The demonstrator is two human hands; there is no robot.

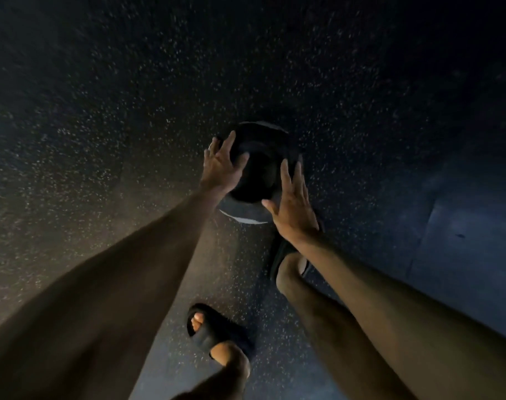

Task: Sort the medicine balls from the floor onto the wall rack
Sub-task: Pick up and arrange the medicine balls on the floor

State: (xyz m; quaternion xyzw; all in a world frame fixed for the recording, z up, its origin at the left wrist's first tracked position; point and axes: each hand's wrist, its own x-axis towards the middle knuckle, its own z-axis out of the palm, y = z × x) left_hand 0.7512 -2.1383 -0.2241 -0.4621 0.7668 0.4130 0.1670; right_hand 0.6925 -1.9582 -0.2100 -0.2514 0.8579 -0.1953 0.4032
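A black medicine ball point(257, 171) with pale stripes near its far and near edges lies on the dark speckled floor in the middle of the head view. My left hand point(221, 166) lies against the ball's left side with fingers spread and straight. My right hand point(293, 206) is at the ball's right side, fingers straight, thumb stretched toward the ball's near edge. Neither hand curls round it. The wall rack is out of view.
The speckled rubber floor point(101, 140) fills the frame in dim light. My two feet in black slide sandals stand below the ball, one sandal point(214, 330) at the centre bottom, the other sandal point(289, 255) just under my right wrist. Smoother floor tiles point(462, 226) lie at the right.
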